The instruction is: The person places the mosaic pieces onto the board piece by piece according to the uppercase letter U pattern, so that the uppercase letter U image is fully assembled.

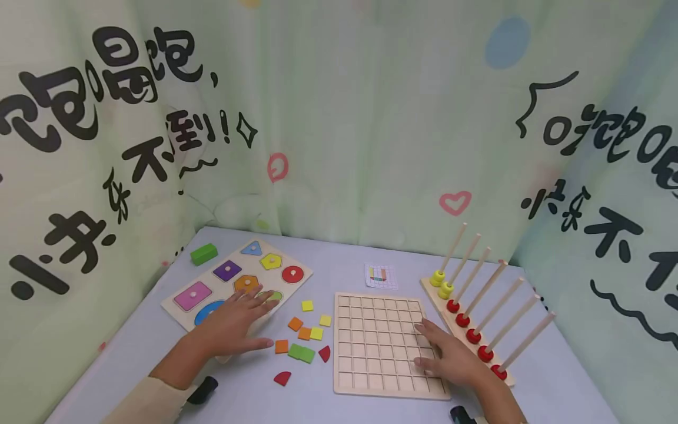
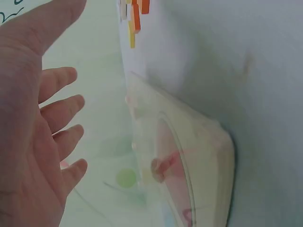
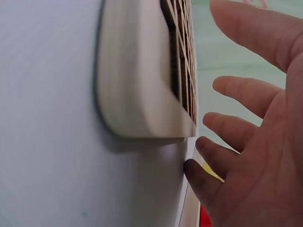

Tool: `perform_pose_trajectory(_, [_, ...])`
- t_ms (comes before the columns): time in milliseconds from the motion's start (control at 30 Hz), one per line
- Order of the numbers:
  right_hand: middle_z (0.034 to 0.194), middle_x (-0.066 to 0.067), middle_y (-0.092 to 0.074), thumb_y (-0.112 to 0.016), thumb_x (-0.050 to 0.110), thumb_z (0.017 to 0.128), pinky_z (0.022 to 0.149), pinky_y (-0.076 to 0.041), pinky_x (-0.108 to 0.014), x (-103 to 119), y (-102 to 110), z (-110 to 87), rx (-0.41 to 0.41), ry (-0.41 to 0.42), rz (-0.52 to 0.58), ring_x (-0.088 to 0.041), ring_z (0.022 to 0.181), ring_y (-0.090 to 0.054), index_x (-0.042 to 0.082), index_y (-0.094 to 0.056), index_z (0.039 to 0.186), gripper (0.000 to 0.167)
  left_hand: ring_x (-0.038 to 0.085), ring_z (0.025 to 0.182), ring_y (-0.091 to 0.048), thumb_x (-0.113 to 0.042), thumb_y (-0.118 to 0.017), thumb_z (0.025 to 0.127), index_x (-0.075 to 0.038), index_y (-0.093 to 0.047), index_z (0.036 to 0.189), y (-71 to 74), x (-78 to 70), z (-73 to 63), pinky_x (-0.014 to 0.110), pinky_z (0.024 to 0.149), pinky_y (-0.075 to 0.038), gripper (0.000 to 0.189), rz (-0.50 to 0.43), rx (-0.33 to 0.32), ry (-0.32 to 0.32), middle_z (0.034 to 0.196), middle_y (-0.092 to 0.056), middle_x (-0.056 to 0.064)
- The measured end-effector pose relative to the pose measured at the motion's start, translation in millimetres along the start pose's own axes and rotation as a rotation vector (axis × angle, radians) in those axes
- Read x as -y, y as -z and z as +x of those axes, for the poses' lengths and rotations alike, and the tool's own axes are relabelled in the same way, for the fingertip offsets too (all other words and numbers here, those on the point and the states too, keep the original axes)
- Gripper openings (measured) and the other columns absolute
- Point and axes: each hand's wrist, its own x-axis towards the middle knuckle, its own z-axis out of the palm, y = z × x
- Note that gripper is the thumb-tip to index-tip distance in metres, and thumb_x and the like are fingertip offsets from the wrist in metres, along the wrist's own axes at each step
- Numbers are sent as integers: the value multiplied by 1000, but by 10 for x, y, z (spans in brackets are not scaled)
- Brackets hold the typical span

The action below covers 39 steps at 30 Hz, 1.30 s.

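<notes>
My left hand (image 1: 235,321) spreads over the near right part of a wooden shape puzzle board (image 1: 175,303), holding nothing. Parts of its blue oval (image 1: 208,311) and green piece are hidden beneath the fingers. In the left wrist view, the left hand's fingers (image 2: 61,111) stand apart beside the board's edge (image 2: 222,156). My right hand (image 1: 450,353) reaches over the right side of a wooden grid board (image 1: 371,347), its fingers extended and holding nothing. From the right wrist, the grid board's rounded corner (image 3: 142,109) shows close by the palm.
Between the boards lie yellow squares (image 1: 308,305), orange squares (image 1: 295,323), green squares (image 1: 302,353) and red quarter pieces (image 1: 282,378). A patterned card (image 1: 381,275) sits behind the grid. A peg rack (image 1: 434,290) with red and yellow beads stands right; a green block (image 1: 203,254) lies back left.
</notes>
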Motion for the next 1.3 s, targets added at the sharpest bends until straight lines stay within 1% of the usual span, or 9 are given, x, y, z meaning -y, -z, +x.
perform_pose_trajectory(100, [158,-8,-26,-79,61,65,102,-26,-67,-25,-45,-10,14,15,6,-39,143,-20,22,-46,147,97,31,142,-26,-65,-66,79,-23,-42,149,-21,-36,51,57,110,-23,85,-1,18,-3,152,-39,1])
perform_pose_trajectory(233, [160,-5,-19,-84,58,59,104,-22,-67,-70,-96,-2,53,37,31,-35,146,-9,26,-46,147,101,27,142,-27,-64,-67,79,-25,-45,147,-55,-68,117,54,110,-25,82,-3,36,11,149,-43,-1])
perform_pose_trajectory(400, [161,-4,-14,-80,63,61,107,-15,-67,-111,-154,43,63,90,-5,-34,147,-3,25,-42,149,103,25,141,-31,-63,-68,79,-26,-49,144,-65,-81,171,51,111,-25,78,3,48,15,147,-46,-1])
perform_pose_trajectory(533, [161,-6,-15,-77,66,62,106,-12,-69,-125,-165,52,41,117,-34,-37,146,-4,22,-41,150,104,25,140,-33,-60,-68,81,-25,-53,142,-69,-117,250,50,111,-25,72,-5,73,-17,144,-50,-1])
perform_pose_trajectory(633, [161,-7,-17,-76,65,65,106,-12,-69,-140,-171,49,21,125,-25,-37,146,-5,20,-41,150,102,26,137,-37,-56,-67,84,-23,-57,138,-94,-170,332,49,109,-30,64,-20,84,-36,138,-55,-1])
perform_pose_trajectory(800, [159,-8,-22,-73,64,71,107,-19,-64,-170,-198,44,-41,108,29,-36,145,-12,14,-44,147,96,21,123,-51,-49,-70,85,-21,-64,130,-149,-286,467,42,99,-43,53,-36,84,-49,121,-65,-6])
perform_pose_trajectory(900, [158,-9,-23,-74,64,71,106,-22,-64,-184,-209,27,-64,86,53,-38,144,-16,12,-46,146,95,17,111,-56,-47,-73,84,-21,-67,127,-162,-358,547,38,92,-48,51,-57,89,-54,111,-68,-9])
perform_pose_trajectory(1133, [158,-11,-25,-74,63,72,105,-23,-64,-191,-208,8,-89,99,76,-39,143,-18,9,-47,145,94,10,99,-54,-48,-73,83,-23,-68,126,-173,-436,663,32,84,-50,50,-123,102,-55,103,-65,-12])
perform_pose_trajectory(1300, [157,-12,-27,-73,62,74,105,-24,-63,-207,-211,12,-109,126,76,-39,143,-19,7,-48,144,92,7,87,-50,-44,-77,81,-23,-69,124,-185,-491,702,26,73,-49,48,-190,122,-46,88,-59,-15])
